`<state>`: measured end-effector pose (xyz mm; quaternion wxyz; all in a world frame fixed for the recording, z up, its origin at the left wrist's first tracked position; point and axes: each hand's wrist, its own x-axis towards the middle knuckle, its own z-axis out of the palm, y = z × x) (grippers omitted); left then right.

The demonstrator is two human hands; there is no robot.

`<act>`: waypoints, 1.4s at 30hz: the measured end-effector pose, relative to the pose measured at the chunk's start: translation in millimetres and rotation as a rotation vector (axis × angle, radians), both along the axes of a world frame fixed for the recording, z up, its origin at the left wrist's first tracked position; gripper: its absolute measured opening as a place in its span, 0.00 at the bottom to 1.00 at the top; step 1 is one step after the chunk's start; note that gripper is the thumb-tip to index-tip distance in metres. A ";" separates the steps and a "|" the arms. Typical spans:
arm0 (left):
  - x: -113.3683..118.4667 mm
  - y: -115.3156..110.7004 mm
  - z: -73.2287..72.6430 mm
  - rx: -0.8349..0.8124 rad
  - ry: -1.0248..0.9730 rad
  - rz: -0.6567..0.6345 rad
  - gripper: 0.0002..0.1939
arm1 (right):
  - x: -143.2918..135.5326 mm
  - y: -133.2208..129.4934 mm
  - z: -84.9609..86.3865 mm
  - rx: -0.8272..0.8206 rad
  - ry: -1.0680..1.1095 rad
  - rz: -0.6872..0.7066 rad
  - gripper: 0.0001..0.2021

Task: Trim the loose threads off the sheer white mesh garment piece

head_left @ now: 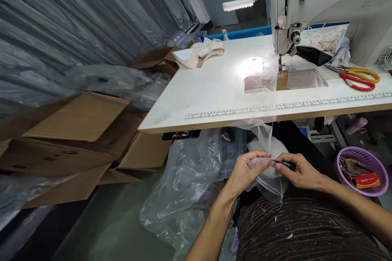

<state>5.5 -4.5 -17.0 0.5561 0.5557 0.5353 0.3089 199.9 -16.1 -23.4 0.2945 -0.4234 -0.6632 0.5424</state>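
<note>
Nearest: dark striped clothing (294,228) on the lap, bits of loose thread on it. Just beyond, left hand (249,171), fingers pinched narrow on sheer white fabric (266,147); right hand (298,170), fingers closed round a small blue-handled tool (288,164), its thin tip at the left fingertips. Fabric lies bunched over the lap, below the tabletop (214,98) front edge, and reaches up to that edge. Clear plastic bag (183,187) left of the hands; purple basket (361,171) to the right, red packet (366,180) inside. Printed ruler strip (275,107) along the tabletop's near edge. Open cardboard boxes (76,118) far left, beside the tabletop. Red-handled and yellow-handled scissors (358,78) on the right, near the white sewing machine (280,16). Lit lamp (239,4) left of the machine head. Cream cloth (202,54) on the far left corner. Grey plastic-like sheeting (92,16) behind the boxes.
</note>
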 end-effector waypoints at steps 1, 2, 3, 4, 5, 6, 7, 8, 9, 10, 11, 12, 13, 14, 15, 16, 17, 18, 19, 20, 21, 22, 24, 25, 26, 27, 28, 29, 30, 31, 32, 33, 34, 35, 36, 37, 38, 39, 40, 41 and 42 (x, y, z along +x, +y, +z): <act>-0.9 -0.7 -0.3 -0.019 -0.019 0.022 0.21 | 0.9 1.1 -0.5 -0.015 -0.004 -0.016 0.25; -1.7 -1.1 -0.4 -0.027 -0.031 0.036 0.20 | 1.5 2.4 -1.1 -0.023 -0.012 -0.033 0.27; -2.3 -1.4 -0.1 -0.029 -0.036 0.043 0.20 | 1.8 3.8 -1.6 -0.025 -0.026 -0.045 0.30; -2.7 -1.5 0.4 -0.027 -0.035 0.047 0.19 | 1.8 5.2 -2.1 -0.023 -0.045 -0.051 0.32; -3.0 -1.6 1.1 -0.024 -0.030 0.050 0.19 | 1.5 6.5 -2.5 -0.019 -0.067 -0.048 0.33; -3.0 -1.5 1.9 -0.022 -0.024 0.048 0.19 | 1.0 7.6 -2.7 -0.016 -0.091 -0.040 0.33; -2.9 -1.5 3.0 -0.018 -0.017 0.045 0.19 | 0.2 8.7 -2.6 -0.014 -0.114 -0.027 0.33; -2.6 -1.4 4.2 -0.012 -0.010 0.039 0.19 | -0.8 9.6 -2.2 -0.010 -0.133 -0.017 0.33; -2.3 -1.4 5.4 -0.003 -0.004 0.028 0.19 | -1.9 10.4 -1.6 -0.002 -0.148 -0.007 0.32; -1.9 -1.4 6.6 0.007 -0.002 0.018 0.18 | -3.1 11.2 -0.9 0.014 -0.158 -0.003 0.31; -1.6 -1.4 7.7 0.016 -0.003 0.006 0.17 | -4.3 11.9 -0.3 0.036 -0.165 -0.003 0.30; -1.3 -1.6 8.8 0.023 -0.005 -0.002 0.16 | -5.4 12.6 0.2 0.060 -0.172 -0.007 0.29; -1.1 -1.8 9.6 0.028 -0.006 -0.006 0.16 | -6.2 13.1 0.4 0.084 -0.183 -0.014 0.27; -1.1 -2.2 10.3 0.027 -0.003 -0.005 0.15 | -6.6 13.5 0.4 0.104 -0.198 -0.025 0.26; -1.0 -2.5 10.9 0.023 0.004 0.001 0.15 | -6.6 13.6 0.2 0.118 -0.216 -0.039 0.25; -1.0 -3.0 11.3 0.015 0.014 0.009 0.15 | -6.2 13.3 -0.1 0.123 -0.234 -0.051 0.24; -0.9 -3.3 11.8 0.005 0.023 0.017 0.16 | -5.5 12.7 -0.3 0.122 -0.250 -0.057 0.23; -0.8 -3.6 12.2 -0.004 0.029 0.027 0.16 | -4.6 11.7 -0.3 0.121 -0.262 -0.056 0.22; -0.5 -3.7 12.6 -0.010 0.031 0.034 0.16 | -3.9 10.6 0.0 0.122 -0.274 -0.047 0.22; -0.1 -3.7 13.2 -0.013 0.030 0.037 0.17 | -3.3 9.4 0.6 0.127 -0.286 -0.033 0.21; 0.4 -3.6 13.8 -0.016 0.027 0.036 0.17 | -3.1 8.3 1.3 0.137 -0.301 -0.017 0.21; 1.0 -3.4 14.3 -0.020 0.024 0.032 0.17 | -3.3 7.5 2.0 0.150 -0.318 -0.003 0.20; 1.9 -2.9 15.3 -0.027 0.022 0.021 0.18 | -4.7 6.8 2.6 0.173 -0.352 0.005 0.19; 2.3 -2.7 15.6 -0.030 0.022 0.016 0.18 | -5.6 7.0 2.3 0.180 -0.367 0.001 0.18; 2.6 -2.6 15.6 -0.030 0.023 0.015 0.18 | -6.4 7.3 1.7 0.184 -0.378 -0.005 0.18; 2.8 -2.5 15.4 -0.026 0.025 0.014 0.18 | -7.0 7.7 0.9 0.183 -0.385 -0.016 0.18; 3.0 -2.5 14.9 -0.021 0.027 0.012 0.17 | -7.3 7.8 0.2 0.177 -0.383 -0.031 0.18; 3.3 -2.4 14.2 -0.016 0.027 0.010 0.17 | -7.4 7.6 -0.4 0.166 -0.372 -0.051 0.18; 3.7 -2.4 13.2 -0.013 0.026 0.011 0.17 | -7.3 7.0 -0.4 0.151 -0.347 -0.072 0.18; 4.5 -2.4 12.2 -0.012 0.028 0.017 0.16 | -7.2 5.9 0.0 0.129 -0.311 -0.091 0.19; 5.5 -2.3 11.3 -0.012 0.031 0.025 0.16 | -7.3 4.5 0.8 0.102 -0.267 -0.105 0.19; 6.9 -2.2 10.5 -0.010 0.036 0.035 0.17 | -7.7 2.7 1.7 0.070 -0.224 -0.114 0.19; 8.6 -1.9 9.9 -0.006 0.042 0.042 0.17 | -8.3 0.8 2.3 0.036 -0.190 -0.119 0.18; 10.4 -1.5 9.4 0.002 0.051 0.044 0.17 | -9.2 -1.0 2.4 0.002 -0.171 -0.128 0.16; 12.1 -0.8 9.0 0.008 0.061 0.038 0.17 | -10.1 -2.5 1.4 -0.032 -0.165 -0.144 0.16; 13.4 0.3 8.6 0.013 0.071 0.026 0.16 | -10.7 -3.6 -0.6 -0.064 -0.168 -0.166 0.16; 14.3 2.0 7.7 0.015 0.081 0.005 0.16 | -10.7 -4.0 -3.8 -0.095 -0.169 -0.190 0.16; 14.6 4.4 6.4 0.014 0.088 -0.022 0.15 | -9.9 -3.7 -7.9 -0.124 -0.157 -0.206 0.15; 14.1 7.7 4.2 0.009 0.091 -0.054 0.15 | -8.1 -2.6 -12.7 -0.151 -0.133 -0.214 0.12; 13.1 11.8 1.0 0.004 0.089 -0.087 0.15 | -5.5 -0.8 -17.8 -0.172 -0.098 -0.215 0.11; 11.6 16.7 -3.1 0.003 0.085 -0.115 0.16 | -2.2 1.6 -23.0 -0.185 -0.062 -0.220 0.11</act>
